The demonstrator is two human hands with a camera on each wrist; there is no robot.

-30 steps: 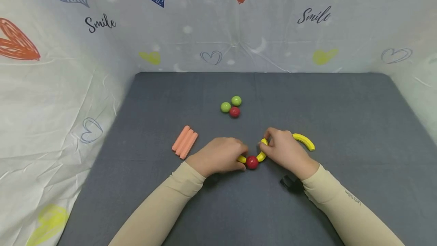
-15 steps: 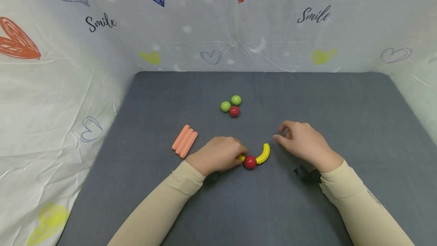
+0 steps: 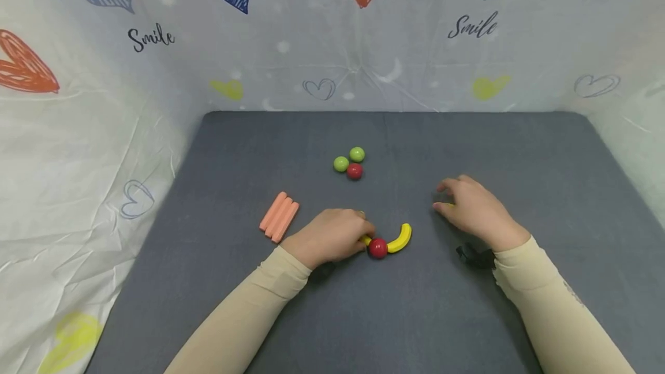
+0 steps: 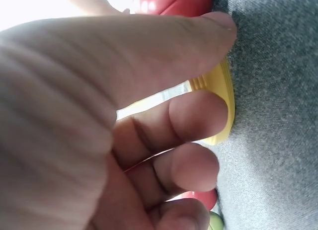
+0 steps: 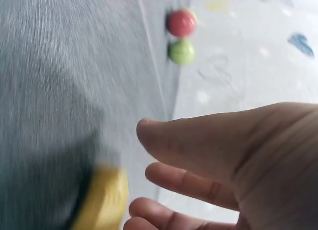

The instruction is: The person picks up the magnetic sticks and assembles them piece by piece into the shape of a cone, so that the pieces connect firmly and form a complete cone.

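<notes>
In the head view my left hand [image 3: 332,238] pinches a curved yellow toy banana [image 3: 366,240], mostly hidden by the fingers. The left wrist view shows the banana [image 4: 221,86] between thumb and forefinger, on the grey cloth. A glossy red ball [image 3: 378,249] sits at its right end. Another yellow toy banana [image 3: 400,239] touches the ball's right side and curves upward. Farther right, my right hand [image 3: 478,212] hovers with fingers loosely bent and thumb apart. Below those fingers lies a third toy banana [image 5: 103,197], blurred in the right wrist view and almost covered in the head view.
Several salmon-coloured sticks [image 3: 279,217] lie side by side left of my left hand. Toward the back, two green balls [image 3: 341,164] and a red ball [image 3: 355,171] sit together. A dark grey cloth [image 3: 249,149] covers the table, and a printed white curtain [image 3: 291,27] hangs behind it.
My right hand has let go of the banana beside the red ball and moved right, over the third banana. That released banana now sits slightly lower. The left hand has stayed nearly still.
</notes>
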